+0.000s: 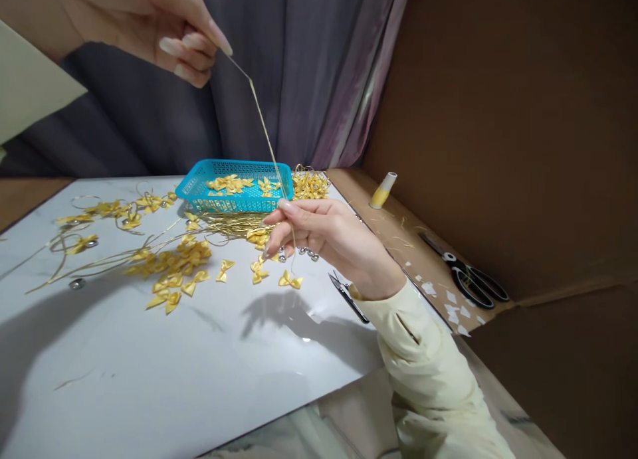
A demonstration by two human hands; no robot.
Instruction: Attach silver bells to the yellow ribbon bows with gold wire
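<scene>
High at the upper left, my left hand (pixel 154 27) is closed, pinching the end of a thin, stiff-looking needle or wire (pixel 240 68); which of the two I cannot tell. From its lower end a gold cord (pixel 264 128) runs taut down to my right hand (pixel 336 236). Thumb and forefinger of that hand pinch the cord, and its loose tail hangs below the fingers. Beneath the right hand lie yellow satin bows (pixel 290 281) and small silver bells (pixel 309 253). Black thread snips (pixel 349 299) rest beside my right wrist.
A blue basket (pixel 199 180) with yellow bows stands at the back. Cut gold cords (pixel 234 225) lie before it, a bow pile (pixel 174 263) to the left. On the right are a yellow bottle (pixel 383 190), scissors (pixel 468 276) and paper scraps (pixel 451 306). A curtain (pixel 309 67) hangs behind.
</scene>
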